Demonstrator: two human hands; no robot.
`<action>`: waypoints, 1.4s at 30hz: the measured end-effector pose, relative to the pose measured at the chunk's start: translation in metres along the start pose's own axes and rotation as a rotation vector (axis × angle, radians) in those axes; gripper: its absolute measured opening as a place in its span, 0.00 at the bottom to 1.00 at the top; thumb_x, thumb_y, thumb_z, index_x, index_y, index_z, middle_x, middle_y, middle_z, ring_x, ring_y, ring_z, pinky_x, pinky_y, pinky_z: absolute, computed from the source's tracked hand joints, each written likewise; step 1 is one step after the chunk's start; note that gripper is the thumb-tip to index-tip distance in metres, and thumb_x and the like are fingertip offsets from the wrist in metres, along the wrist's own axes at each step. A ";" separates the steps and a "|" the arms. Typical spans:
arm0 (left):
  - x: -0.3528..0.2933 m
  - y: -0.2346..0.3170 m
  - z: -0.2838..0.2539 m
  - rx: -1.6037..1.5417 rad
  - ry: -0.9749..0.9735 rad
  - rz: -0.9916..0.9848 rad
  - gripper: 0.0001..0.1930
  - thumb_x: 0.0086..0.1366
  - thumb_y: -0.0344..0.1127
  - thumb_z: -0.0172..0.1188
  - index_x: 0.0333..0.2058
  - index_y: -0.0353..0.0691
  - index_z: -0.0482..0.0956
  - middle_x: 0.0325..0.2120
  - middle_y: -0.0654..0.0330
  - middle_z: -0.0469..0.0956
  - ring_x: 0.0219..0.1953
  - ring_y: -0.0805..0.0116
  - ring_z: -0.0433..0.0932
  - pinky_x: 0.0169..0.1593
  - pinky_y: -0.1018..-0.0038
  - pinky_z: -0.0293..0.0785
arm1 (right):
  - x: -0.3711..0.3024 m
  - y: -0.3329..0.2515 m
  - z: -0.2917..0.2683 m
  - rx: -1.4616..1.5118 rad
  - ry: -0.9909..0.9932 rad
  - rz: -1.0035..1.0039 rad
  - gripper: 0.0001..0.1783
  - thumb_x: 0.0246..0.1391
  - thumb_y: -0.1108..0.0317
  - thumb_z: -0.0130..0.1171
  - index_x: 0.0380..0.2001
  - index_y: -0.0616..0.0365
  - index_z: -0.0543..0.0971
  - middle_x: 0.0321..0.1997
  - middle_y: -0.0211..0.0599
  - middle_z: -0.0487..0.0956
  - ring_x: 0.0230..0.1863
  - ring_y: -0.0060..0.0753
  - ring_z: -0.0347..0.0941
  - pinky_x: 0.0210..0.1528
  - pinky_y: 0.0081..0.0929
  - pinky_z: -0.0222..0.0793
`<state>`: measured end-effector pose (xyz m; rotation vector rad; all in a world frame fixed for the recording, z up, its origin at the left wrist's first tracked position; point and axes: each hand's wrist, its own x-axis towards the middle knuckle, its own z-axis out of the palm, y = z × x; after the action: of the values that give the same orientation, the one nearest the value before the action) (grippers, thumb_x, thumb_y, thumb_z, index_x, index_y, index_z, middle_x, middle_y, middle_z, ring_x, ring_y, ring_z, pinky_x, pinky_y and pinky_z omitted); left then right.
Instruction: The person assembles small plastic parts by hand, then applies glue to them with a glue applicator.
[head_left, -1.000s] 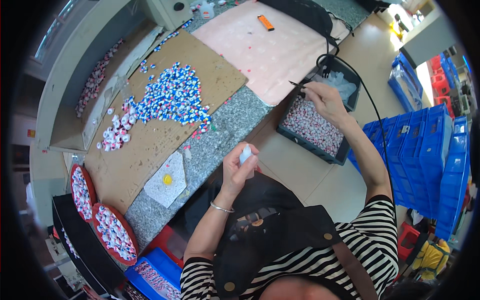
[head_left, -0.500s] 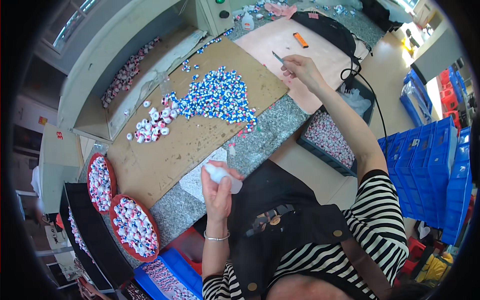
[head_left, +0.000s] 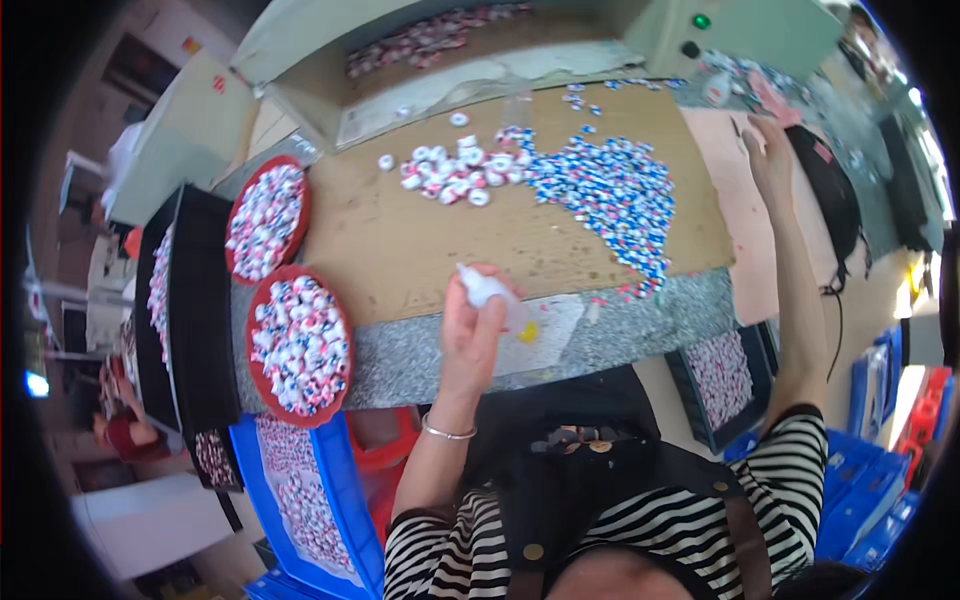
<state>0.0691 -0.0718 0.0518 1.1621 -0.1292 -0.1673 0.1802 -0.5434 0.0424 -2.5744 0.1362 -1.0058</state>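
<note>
My left hand (head_left: 470, 335) is closed around a small white squeeze bottle (head_left: 490, 292), its nozzle tilted up and left, over the front edge of the brown board (head_left: 380, 250). Under it lies a white sheet (head_left: 552, 335) with a yellow spot. Far off on the right, my right hand (head_left: 770, 165) reaches over the pink sheet (head_left: 715, 150), fingers stretched and apart. A thin dark pointed tool (head_left: 737, 127) shows beside its thumb, seemingly lying on the sheet. Small blue-and-white pieces (head_left: 610, 190) are heaped on the board, with larger white-and-red pieces (head_left: 455, 175) to their left.
Two red bowls (head_left: 345, 375) of painted pieces stand at the left, beside a black bin (head_left: 190, 345). Below them is a blue crate (head_left: 365, 520); a dark crate (head_left: 685, 385) stands at lower right. An open-fronted cabinet (head_left: 300, 110) borders the board's back. A black bag (head_left: 825, 190) lies far right.
The view has turned, so the bench now runs more level. My right hand has gone from pinching the pointed tool to stretched fingers beside it. The bottle remains in my left hand.
</note>
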 end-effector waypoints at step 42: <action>-0.069 -0.012 -0.110 1.039 0.378 0.517 0.06 0.58 0.19 0.57 0.34 0.33 0.76 0.33 0.53 0.77 0.37 0.59 0.77 0.43 0.69 0.73 | -0.152 -0.273 -0.035 0.076 -0.909 -0.591 0.22 0.49 0.69 0.61 0.46 0.64 0.69 0.39 0.46 0.74 0.42 0.47 0.73 0.44 0.37 0.69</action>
<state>0.0217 0.0363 -0.0036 2.1160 -0.1835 0.6545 0.0320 -0.2673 0.0716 -2.7687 -0.9065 0.1040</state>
